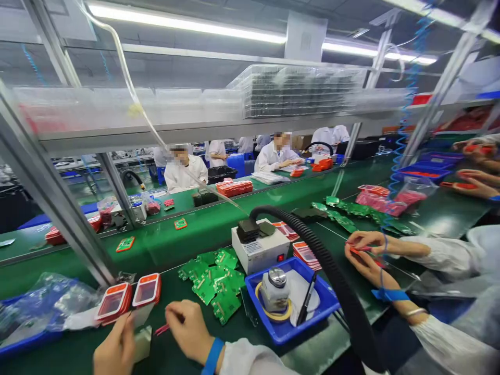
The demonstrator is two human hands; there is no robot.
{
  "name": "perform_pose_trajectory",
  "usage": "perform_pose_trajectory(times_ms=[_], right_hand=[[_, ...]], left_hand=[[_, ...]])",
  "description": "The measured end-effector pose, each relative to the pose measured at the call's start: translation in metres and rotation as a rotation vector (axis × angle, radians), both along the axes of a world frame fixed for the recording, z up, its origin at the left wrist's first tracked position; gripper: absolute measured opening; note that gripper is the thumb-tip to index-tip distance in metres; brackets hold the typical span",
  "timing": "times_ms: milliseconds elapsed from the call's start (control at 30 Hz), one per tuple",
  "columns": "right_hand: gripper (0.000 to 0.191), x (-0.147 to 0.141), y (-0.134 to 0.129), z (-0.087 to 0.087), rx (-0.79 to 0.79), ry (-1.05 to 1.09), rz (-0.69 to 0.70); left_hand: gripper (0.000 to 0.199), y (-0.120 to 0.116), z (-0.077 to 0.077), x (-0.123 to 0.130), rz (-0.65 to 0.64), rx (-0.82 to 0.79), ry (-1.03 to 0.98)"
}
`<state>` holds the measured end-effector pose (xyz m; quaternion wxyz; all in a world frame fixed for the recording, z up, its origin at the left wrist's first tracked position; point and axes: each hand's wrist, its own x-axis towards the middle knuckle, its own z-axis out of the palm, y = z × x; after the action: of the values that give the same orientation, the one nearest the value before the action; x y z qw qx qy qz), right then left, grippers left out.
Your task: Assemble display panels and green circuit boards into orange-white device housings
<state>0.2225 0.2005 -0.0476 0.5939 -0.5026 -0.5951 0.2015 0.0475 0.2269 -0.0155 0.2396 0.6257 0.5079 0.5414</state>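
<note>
At the bottom left, my left hand point(115, 346) is closed, thumb against fingers, at the edge of a pale greenish flat piece point(142, 345). My right hand point(191, 330), with a blue wrist strap point(213, 355), is curled round a thin red piece point(162, 329) whose end sticks out to the left; its kind is too small to make out. Just beyond my left hand stand two stacks of red-framed clear covers, a left stack point(114, 302) and a right stack point(147, 289). A heap of green circuit boards point(216, 278) lies beyond my right hand.
A blue tray point(273, 341) holds a metal-capped bottle point(275, 286) and a black pen point(307, 299). Behind it sits a white box point(255, 250). A black flexible hose point(320, 250) arches over the bench. A co-worker's hands point(367, 255) are at the right. Framed boards lie on the green belt point(152, 237).
</note>
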Motion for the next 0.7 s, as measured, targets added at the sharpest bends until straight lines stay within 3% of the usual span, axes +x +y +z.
perform_pose_trajectory(times_ms=[33, 100, 167, 233, 367, 567, 700], right_hand=[[0.031, 0.004, -0.002, 0.003, -0.001, 0.056, -0.013], [0.038, 0.013, -0.005, 0.006, -0.017, 0.179, -0.035], [0.039, 0.020, -0.005, 0.004, -0.044, 0.296, -0.050], [0.041, 0.025, -0.004, 0.000, -0.070, 0.381, -0.051], [0.037, 0.031, -0.003, -0.006, -0.109, 0.449, -0.023], [0.035, 0.041, 0.000, -0.001, -0.123, 0.432, 0.066], [0.033, 0.050, 0.000, 0.010, -0.104, 0.367, 0.112]], left_hand=[[0.010, -0.006, 0.012, 0.020, 0.036, -0.087, -0.094], [0.016, -0.014, 0.027, 0.057, -0.013, -0.210, -0.234], [0.025, -0.014, 0.030, 0.085, -0.070, -0.302, -0.277], [0.028, -0.013, 0.023, 0.100, -0.136, -0.431, -0.347], [0.032, -0.021, 0.007, 0.104, -0.287, -0.656, -0.531], [0.036, -0.023, 0.005, 0.093, -0.500, -0.894, -0.810], [0.047, -0.014, -0.003, 0.089, -0.691, -1.245, -0.989]])
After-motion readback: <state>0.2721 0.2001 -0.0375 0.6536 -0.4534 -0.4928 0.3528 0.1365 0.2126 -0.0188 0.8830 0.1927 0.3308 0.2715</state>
